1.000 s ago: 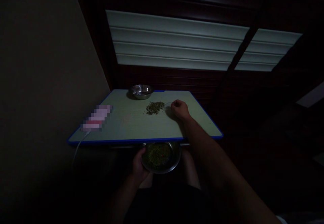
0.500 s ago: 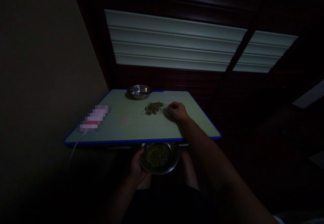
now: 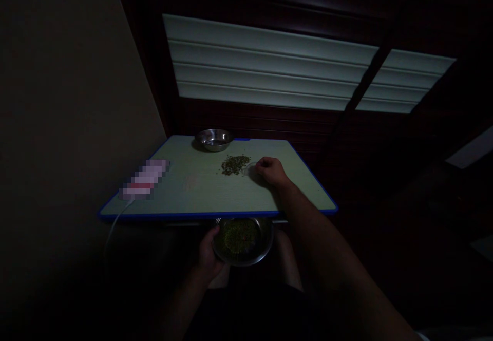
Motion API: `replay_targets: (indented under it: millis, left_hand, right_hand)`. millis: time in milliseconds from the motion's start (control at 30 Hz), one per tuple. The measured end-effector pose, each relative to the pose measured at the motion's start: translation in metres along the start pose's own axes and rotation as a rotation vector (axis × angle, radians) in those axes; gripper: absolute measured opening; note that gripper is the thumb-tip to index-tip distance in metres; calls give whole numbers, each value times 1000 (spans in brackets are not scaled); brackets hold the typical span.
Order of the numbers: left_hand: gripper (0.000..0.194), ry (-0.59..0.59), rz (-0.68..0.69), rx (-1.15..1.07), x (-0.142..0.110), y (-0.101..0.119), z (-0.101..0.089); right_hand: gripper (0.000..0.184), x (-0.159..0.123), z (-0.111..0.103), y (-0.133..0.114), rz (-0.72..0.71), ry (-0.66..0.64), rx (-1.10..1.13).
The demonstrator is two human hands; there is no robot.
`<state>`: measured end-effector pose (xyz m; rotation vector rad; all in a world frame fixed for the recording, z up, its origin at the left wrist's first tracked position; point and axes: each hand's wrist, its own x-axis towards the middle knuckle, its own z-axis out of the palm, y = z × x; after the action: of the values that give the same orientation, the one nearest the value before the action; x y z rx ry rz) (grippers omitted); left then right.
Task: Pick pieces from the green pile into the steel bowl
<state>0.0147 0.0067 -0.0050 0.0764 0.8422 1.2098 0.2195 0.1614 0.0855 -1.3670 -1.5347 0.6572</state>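
Observation:
My left hand (image 3: 210,253) grips the left rim of a metal bowl (image 3: 265,251), held over my lap below the table's front edge. Small greenish grains (image 3: 239,235) lie inside that bowl. On the tabletop, my right hand (image 3: 270,170) is closed in a pinch on a thin clear piece (image 3: 250,166), whose exact kind I cannot make out in the dim light. This clear piece reaches left to the edge of a loose pile of brownish-green grains (image 3: 234,165).
A second metal bowl (image 3: 214,140) stands at the back of the pale, blue-edged table (image 3: 208,197). At the left lies a blurred-out pinkish phone-like object (image 3: 144,179) with a white cable (image 3: 111,228). A wall rises on the left; dark slatted panels (image 3: 262,63) stand behind.
My right hand has shifted very slightly, and the clear piece shows more plainly beside the pile. My left hand and its bowl stay put. The view has tilted a little.

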Motion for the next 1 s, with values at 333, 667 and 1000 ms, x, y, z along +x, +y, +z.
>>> replay_targets:
  millis: [333,667,1000]
  left_hand:
    - [20,-12,16,7,-2,1,2]
    - [19,-1,18,17,-5,2,4]
    - [21,-2,7,9,-3,1,4]
  right_hand:
    - [17,-4,-1,-4,16,-53,66]
    - [18,-4,2,2,-30,-124,-61]
    - [9,-1,4,3,-70,35,-208]
